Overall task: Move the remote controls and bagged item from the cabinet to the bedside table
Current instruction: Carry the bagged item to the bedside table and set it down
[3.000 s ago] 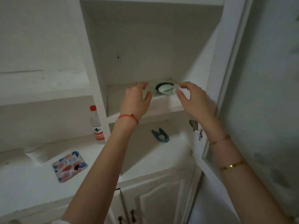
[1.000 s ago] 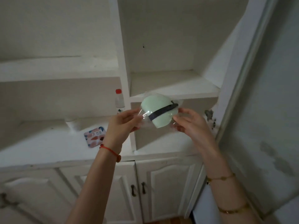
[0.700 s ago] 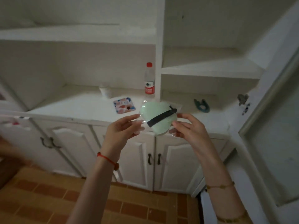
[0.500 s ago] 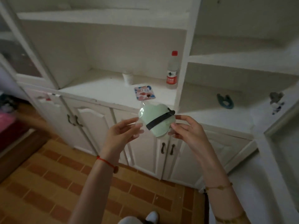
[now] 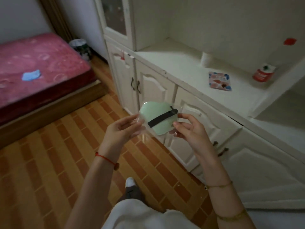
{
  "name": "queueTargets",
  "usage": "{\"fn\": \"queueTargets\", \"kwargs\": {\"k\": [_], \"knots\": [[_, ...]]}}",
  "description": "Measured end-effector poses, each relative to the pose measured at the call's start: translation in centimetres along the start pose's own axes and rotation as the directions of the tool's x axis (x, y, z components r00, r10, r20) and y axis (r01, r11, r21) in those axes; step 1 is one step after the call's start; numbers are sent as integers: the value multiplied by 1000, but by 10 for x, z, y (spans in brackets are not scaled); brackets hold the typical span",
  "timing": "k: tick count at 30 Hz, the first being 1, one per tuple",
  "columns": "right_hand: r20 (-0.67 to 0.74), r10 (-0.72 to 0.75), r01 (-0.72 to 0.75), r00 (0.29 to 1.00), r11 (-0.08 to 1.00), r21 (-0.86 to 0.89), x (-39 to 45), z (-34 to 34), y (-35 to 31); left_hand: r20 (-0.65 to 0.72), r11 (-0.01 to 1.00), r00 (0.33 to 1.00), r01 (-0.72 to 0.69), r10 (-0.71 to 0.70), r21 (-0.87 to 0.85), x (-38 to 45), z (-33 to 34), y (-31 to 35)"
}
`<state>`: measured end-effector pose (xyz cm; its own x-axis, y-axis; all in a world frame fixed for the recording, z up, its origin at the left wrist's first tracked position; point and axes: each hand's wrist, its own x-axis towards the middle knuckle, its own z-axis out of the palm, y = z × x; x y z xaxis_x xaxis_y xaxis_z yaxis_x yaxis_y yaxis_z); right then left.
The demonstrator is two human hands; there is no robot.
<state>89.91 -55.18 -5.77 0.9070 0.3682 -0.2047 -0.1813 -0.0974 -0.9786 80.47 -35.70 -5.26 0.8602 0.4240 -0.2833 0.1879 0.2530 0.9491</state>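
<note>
The bagged item (image 5: 156,117) is a pale green heart-shaped pad with a black strap, inside a clear plastic bag. I hold it in front of me above the floor. My left hand (image 5: 121,130) pinches the bag's left edge and my right hand (image 5: 188,129) pinches its right edge. The white cabinet (image 5: 181,70) stands to the right. No remote control and no bedside table are in view.
A bed with a pink mattress (image 5: 33,66) lies at the left, a blue scrap (image 5: 31,76) on it. A bin (image 5: 80,47) stands beside the bed. On the cabinet counter are a patterned packet (image 5: 219,80), a white cup (image 5: 206,59) and a red-labelled bottle (image 5: 263,74). Brick-pattern floor (image 5: 57,154) lies below.
The bagged item came off the upper shelf into both hands. The view has swung left and down, away from the shelves, so the bed and floor now show.
</note>
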Motion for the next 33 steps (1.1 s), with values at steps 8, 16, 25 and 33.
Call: {"fn": "queueTargets", "kwargs": {"k": [8, 16, 25, 33], "knots": [[265, 54, -35, 963, 997, -76, 62, 140, 12, -263, 999, 964, 22, -31, -39, 15, -131, -2], [526, 54, 32, 849, 988, -154, 122, 305, 5, -505, 996, 863, -34, -15, -88, 24, -262, 14], [753, 157, 43, 639, 970, -238, 151, 461, 0, -733, 983, 677, -75, -72, -166, 19, -371, 20], [863, 236, 87, 447, 949, -304, 191, 606, 9, -854, 960, 493, -119, -164, -253, 44, -472, 17]]}}
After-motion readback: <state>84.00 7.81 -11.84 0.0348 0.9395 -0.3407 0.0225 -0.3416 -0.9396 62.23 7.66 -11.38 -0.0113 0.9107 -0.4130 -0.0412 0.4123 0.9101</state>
